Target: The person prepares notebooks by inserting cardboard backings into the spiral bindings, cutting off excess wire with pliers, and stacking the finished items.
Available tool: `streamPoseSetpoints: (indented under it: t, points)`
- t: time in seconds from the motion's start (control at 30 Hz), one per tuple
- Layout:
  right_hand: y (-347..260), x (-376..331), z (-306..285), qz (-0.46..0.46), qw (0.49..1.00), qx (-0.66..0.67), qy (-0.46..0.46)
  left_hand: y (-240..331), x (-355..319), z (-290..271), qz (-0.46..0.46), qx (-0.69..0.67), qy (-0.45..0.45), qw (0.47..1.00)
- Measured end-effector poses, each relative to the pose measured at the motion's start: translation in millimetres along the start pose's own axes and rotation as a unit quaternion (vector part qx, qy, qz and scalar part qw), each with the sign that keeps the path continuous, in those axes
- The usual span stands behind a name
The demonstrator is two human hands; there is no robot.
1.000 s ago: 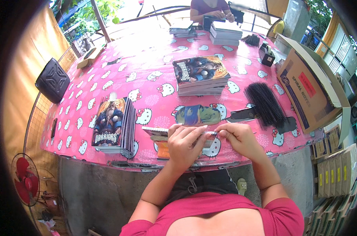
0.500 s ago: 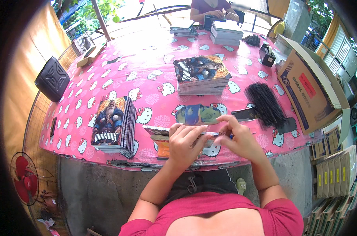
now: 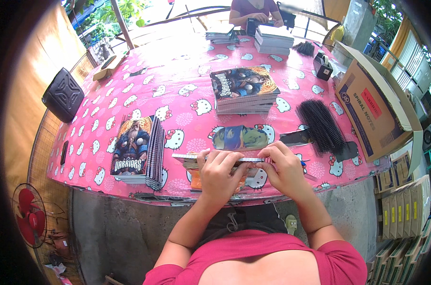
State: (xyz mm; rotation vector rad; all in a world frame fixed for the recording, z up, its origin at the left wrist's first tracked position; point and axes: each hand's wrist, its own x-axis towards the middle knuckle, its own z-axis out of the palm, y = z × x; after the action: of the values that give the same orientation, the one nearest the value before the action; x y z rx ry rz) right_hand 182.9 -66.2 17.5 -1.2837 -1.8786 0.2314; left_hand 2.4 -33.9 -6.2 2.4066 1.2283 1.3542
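A notebook stands on edge near the table's front, its narrow white edge upward and part of an orange cover showing below. My left hand is closed round its middle, fingers over the top edge and thumb on the near side. At the notebook's right end my right hand pinches the edge with thumb and fingertips; whether a coil is between them is too small to tell. Left of my hands lies a stack of spiral-bound notebooks. Just beyond them rests a camouflage-patterned pad.
Black spiral coils are heaped at the right, before a cardboard box. Another notebook stack stands mid-table. A tape dispenser and paper stacks are farther back, where a co-worker's hands are busy.
My right hand has closed in on the notebook's right end, its raised fingers coming down to a pinch. The left hand has shifted slightly left, and the notebook's top edge shows more.
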Motion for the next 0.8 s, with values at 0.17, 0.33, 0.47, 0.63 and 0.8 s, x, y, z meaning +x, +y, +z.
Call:
streamPoseSetpoints:
  t: [0.17,0.33,0.47,0.63,0.8]
  points:
    - [-2.0,1.1,2.9,0.007,1.0,0.007,0.006,1.1,1.3,0.1,0.002,0.006,0.006,1.0]
    - [1.3,1.4,6.7,-0.031,0.999,-0.007,0.028,0.0,-0.8,1.0,0.003,0.007,0.0,1.0]
    - [-3.4,1.2,8.9,-0.037,0.998,-0.04,0.041,0.2,-0.5,1.6,0.01,0.008,0.014,1.0]
    - [9.0,6.8,1.1,-0.017,0.995,-0.026,-0.09,-2.6,-5.3,-0.6,0.009,0.004,0.004,1.0]
    - [85.2,57.0,20.8,-0.061,0.973,-0.117,-0.19,0.2,-7.9,-1.7,0.03,0.006,0.0,1.0]
